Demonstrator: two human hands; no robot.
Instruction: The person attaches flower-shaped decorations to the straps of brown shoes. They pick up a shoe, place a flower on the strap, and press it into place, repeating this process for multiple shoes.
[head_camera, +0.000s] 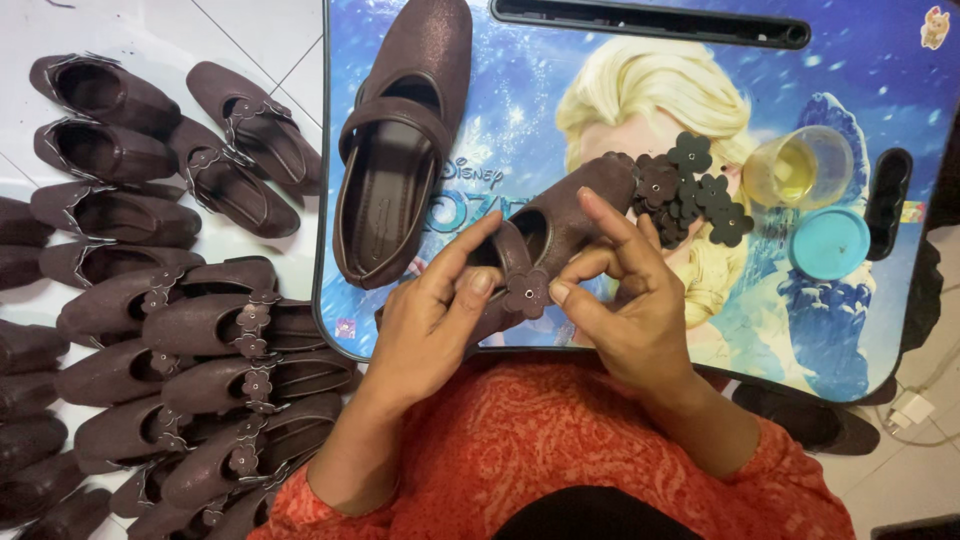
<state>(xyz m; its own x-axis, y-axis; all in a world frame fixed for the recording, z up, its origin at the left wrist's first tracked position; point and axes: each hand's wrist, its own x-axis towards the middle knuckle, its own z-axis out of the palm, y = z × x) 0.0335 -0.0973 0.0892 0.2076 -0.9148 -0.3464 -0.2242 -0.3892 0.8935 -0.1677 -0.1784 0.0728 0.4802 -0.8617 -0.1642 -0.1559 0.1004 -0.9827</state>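
My left hand (432, 312) and my right hand (622, 300) both hold a dark brown shoe (575, 205) over a small blue lap table (800, 330). The fingers of both hands pinch a brown flower-shaped piece (527, 293) against the shoe's strap. A second brown shoe (400, 130) of the same kind lies flat on the table, to the left of the held one. A heap of dark flower pieces (690, 190) rests on the table just right of the held shoe's toe.
Many brown shoes (170, 330) lie in rows on the white tiled floor at left, some with flowers on their straps. A small open jar of yellowish liquid (797, 167) and its turquoise lid (829, 243) stand at the table's right.
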